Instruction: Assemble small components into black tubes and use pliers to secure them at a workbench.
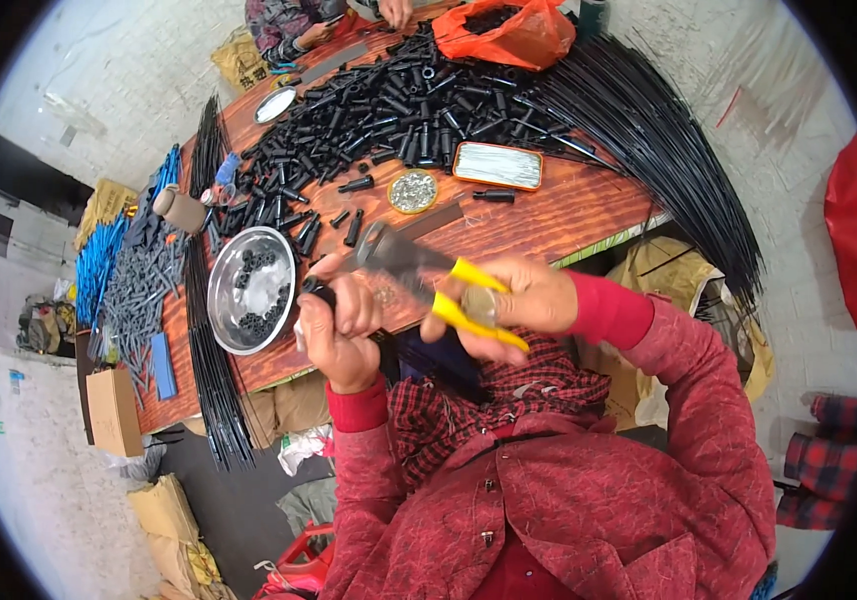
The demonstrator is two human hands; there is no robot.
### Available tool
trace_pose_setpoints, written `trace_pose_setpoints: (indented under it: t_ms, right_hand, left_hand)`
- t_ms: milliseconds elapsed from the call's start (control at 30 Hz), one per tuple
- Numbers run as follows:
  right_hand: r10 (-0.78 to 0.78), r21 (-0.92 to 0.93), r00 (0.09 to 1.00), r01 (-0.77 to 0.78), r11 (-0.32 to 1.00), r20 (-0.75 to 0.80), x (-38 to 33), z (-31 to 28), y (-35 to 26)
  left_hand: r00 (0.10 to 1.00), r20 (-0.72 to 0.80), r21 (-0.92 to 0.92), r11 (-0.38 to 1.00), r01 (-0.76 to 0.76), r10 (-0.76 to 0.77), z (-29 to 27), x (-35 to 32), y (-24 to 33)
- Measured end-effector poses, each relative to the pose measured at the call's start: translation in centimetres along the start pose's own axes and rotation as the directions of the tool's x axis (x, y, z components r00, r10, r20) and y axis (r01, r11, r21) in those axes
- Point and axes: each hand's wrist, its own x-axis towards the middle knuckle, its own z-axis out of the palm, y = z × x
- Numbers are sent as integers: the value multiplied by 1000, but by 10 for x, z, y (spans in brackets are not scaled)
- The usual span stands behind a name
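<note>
Red-cuffed, gripping yellow-handled pliers (461, 316) in the right hand (527, 298), wrapped round the handles, above the near edge of a wood-grained table (589, 200), and pinching a small black piece (319, 292) between bent fingers of the left hand (347, 345), just beside a shiny bowl (221, 290) holding black rings (259, 325). Too blurred at the pliers' head to tell whether biting on anything. Holding both hands short of a round dish (413, 211) of silvery bits (414, 190) and a heap of black tubes (349, 140).
</note>
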Motion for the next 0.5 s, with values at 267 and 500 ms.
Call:
trace_pose_setpoints:
  t_ms: [267, 500]
  right_hand:
    - [-60, -546, 836, -300, 782, -545, 49, -118, 21]
    - [-341, -825, 782, -564, -32, -521, 116, -164, 48]
  left_hand:
    - [999, -40, 102, 995, -18, 22, -6, 5, 4]
    - [1000, -25, 82, 996, 22, -20, -4, 15, -7]
